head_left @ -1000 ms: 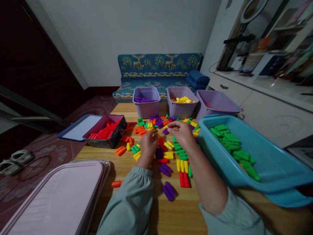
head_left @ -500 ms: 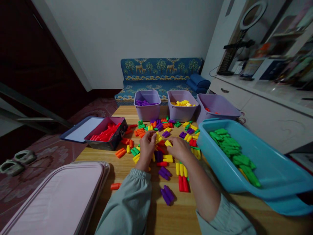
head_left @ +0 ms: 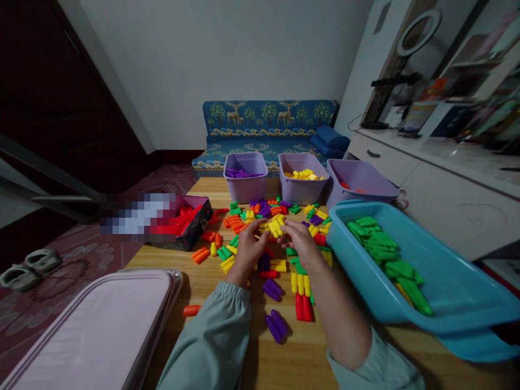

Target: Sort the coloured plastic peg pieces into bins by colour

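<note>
Above the middle of the wooden table, my left hand (head_left: 248, 250) and my right hand (head_left: 303, 242) are closed on a cluster of yellow bullet-shaped plastic blocks (head_left: 277, 225), one hand on each side. Fingertips of both hands touch the cluster. Loose blocks in several colours lie beneath and around the hands. Nearer to me are a purple pair (head_left: 277, 326), another purple piece (head_left: 273, 290) and yellow blocks (head_left: 300, 283) that meet red ones (head_left: 304, 307). Some blocks under my palms are hidden.
Lilac bins at the back hold purple blocks (head_left: 244, 173), yellow blocks (head_left: 304, 175) and a few red-orange ones (head_left: 345, 185). A blue tub (head_left: 450, 271) with green blocks stands right. Left are a dark box (head_left: 195, 230) of red blocks, partly pixelated, and a pink lid (head_left: 101, 319).
Half a second ago the hands were farther apart, each with yellow blocks. Now they have come together, and the yellow blocks form one cluster between them.
</note>
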A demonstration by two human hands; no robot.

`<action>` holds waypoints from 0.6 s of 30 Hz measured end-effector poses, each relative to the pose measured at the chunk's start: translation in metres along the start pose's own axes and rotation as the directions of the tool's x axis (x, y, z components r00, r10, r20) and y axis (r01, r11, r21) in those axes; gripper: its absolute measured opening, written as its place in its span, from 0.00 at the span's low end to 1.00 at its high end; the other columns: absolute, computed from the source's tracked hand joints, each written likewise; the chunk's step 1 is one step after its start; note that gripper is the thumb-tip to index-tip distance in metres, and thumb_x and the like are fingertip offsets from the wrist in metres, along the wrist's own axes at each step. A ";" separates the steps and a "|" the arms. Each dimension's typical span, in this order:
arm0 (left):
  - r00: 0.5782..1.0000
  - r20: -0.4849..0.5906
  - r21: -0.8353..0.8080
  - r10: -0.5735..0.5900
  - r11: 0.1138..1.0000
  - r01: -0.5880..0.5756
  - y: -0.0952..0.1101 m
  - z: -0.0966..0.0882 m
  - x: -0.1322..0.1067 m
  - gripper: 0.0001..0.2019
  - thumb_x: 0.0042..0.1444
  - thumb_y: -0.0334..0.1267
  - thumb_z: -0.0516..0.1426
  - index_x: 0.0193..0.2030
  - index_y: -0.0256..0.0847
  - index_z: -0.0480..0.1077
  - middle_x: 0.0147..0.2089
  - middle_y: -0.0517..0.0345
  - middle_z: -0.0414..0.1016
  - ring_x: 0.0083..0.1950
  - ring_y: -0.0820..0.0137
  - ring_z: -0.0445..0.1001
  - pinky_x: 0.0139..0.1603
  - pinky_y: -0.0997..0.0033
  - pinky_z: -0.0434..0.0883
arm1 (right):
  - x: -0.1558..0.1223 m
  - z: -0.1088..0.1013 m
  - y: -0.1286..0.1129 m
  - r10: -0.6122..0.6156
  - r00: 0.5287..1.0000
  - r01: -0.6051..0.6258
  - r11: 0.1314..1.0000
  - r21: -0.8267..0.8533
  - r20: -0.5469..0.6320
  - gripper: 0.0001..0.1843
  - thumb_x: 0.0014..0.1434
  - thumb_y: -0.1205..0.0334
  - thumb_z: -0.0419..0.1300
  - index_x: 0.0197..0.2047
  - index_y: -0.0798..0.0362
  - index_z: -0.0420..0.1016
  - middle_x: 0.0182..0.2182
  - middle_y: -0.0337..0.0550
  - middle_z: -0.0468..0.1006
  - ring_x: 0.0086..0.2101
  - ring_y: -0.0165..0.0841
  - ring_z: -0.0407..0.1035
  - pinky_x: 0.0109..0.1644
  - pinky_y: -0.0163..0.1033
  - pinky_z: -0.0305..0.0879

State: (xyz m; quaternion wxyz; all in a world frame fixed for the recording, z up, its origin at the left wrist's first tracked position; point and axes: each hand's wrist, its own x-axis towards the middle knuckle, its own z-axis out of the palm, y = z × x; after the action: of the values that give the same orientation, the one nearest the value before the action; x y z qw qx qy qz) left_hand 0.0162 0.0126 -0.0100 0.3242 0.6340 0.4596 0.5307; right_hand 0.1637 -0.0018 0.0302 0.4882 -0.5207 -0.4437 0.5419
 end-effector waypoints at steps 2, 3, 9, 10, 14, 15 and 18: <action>1.000 0.015 -0.041 -0.006 0.999 0.006 0.000 0.001 0.000 0.18 0.51 0.31 0.58 0.51 0.38 0.74 0.40 0.54 0.78 0.34 0.72 0.72 0.33 0.76 0.67 | 0.001 0.003 0.005 0.003 0.999 -0.003 1.000 0.019 -0.034 0.17 0.50 0.58 0.57 0.43 0.55 0.76 0.28 0.40 0.78 0.21 0.26 0.68 0.21 0.29 0.62; 1.000 0.019 -0.066 -0.013 0.998 0.014 0.000 0.001 0.000 0.19 0.51 0.31 0.57 0.51 0.38 0.74 0.41 0.53 0.78 0.35 0.72 0.73 0.35 0.76 0.68 | 0.002 0.005 0.008 -0.007 0.998 0.008 1.000 0.014 -0.057 0.18 0.50 0.59 0.58 0.44 0.56 0.75 0.28 0.40 0.78 0.21 0.26 0.68 0.21 0.29 0.63; 0.994 0.069 -0.275 -0.080 0.957 0.096 -0.002 0.003 0.001 0.18 0.53 0.37 0.59 0.52 0.36 0.73 0.46 0.48 0.79 0.44 0.65 0.77 0.42 0.71 0.72 | 0.003 0.009 0.016 -0.121 0.987 0.114 0.991 -0.063 -0.106 0.21 0.51 0.52 0.59 0.45 0.55 0.75 0.38 0.46 0.79 0.29 0.32 0.73 0.26 0.35 0.70; 0.993 0.073 -0.295 -0.090 0.949 0.108 -0.003 0.003 0.001 0.19 0.53 0.38 0.60 0.52 0.36 0.73 0.47 0.48 0.79 0.45 0.65 0.77 0.43 0.70 0.72 | 0.003 0.010 0.017 -0.131 0.987 0.125 0.990 -0.062 -0.098 0.23 0.52 0.49 0.58 0.46 0.55 0.75 0.40 0.47 0.79 0.30 0.33 0.73 0.26 0.35 0.70; 0.991 0.088 -0.306 -0.101 0.944 0.124 0.001 0.001 0.001 0.21 0.53 0.36 0.59 0.54 0.37 0.73 0.49 0.47 0.79 0.48 0.62 0.77 0.47 0.66 0.73 | 0.002 0.011 0.019 -0.154 0.987 0.151 0.984 -0.095 -0.034 0.28 0.51 0.44 0.62 0.50 0.54 0.74 0.42 0.47 0.78 0.34 0.36 0.75 0.29 0.36 0.71; 0.990 0.096 -0.300 -0.100 0.946 0.125 0.003 0.000 0.000 0.21 0.54 0.36 0.58 0.55 0.37 0.73 0.49 0.48 0.79 0.49 0.61 0.77 0.48 0.65 0.73 | 0.002 0.011 0.020 -0.154 0.988 0.151 0.982 -0.110 -0.019 0.30 0.49 0.46 0.64 0.51 0.54 0.73 0.42 0.47 0.79 0.35 0.36 0.75 0.30 0.36 0.71; 0.991 0.103 -0.272 -0.088 0.956 0.113 0.012 -0.005 -0.001 0.20 0.57 0.38 0.55 0.55 0.38 0.74 0.51 0.49 0.79 0.53 0.61 0.75 0.55 0.63 0.70 | 0.005 0.009 0.023 -0.170 0.985 0.165 0.974 -0.154 -0.021 0.31 0.45 0.51 0.66 0.52 0.54 0.73 0.43 0.47 0.79 0.37 0.38 0.75 0.36 0.39 0.73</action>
State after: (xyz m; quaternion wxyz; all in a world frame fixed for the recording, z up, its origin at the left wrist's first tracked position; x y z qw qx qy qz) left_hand 0.0146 0.0065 0.0017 0.4566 0.5813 0.3976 0.5436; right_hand 0.1528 0.0001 0.0070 0.4986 -0.5263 -0.5176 0.4545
